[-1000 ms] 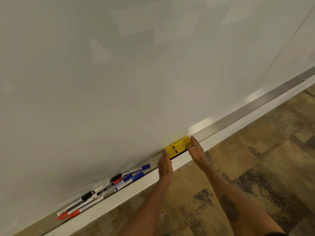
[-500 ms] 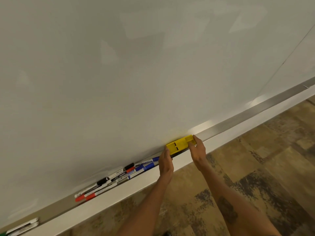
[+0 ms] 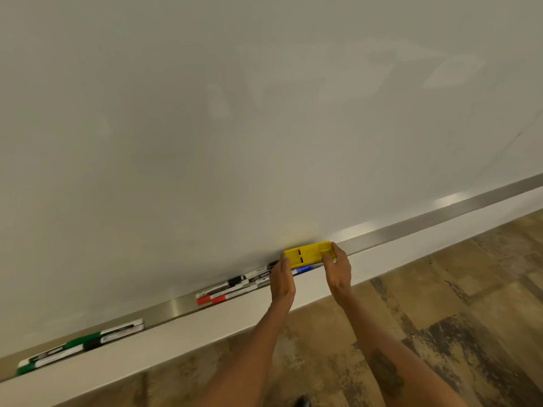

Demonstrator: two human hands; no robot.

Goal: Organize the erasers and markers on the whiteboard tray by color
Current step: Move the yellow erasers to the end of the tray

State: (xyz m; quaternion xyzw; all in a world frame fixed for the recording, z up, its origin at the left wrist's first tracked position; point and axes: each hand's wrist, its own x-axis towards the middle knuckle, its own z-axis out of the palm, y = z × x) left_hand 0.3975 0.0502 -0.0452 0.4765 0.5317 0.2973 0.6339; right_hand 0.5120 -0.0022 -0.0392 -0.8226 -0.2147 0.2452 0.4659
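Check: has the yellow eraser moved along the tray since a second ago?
Yes. The yellow rectangular eraser, held by both hands, has slid left along the metal whiteboard tray and now overlaps the blue marker it earlier sat clear of.

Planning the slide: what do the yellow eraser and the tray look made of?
Eraser: seemingly hard moulded plastic, matte yellow, with crisp edges and two dark slots on top. Tray: likely brushed metal, perhaps aluminium; silver-grey with bright streaky glare. Both hands, left and right, grip the eraser's ends.
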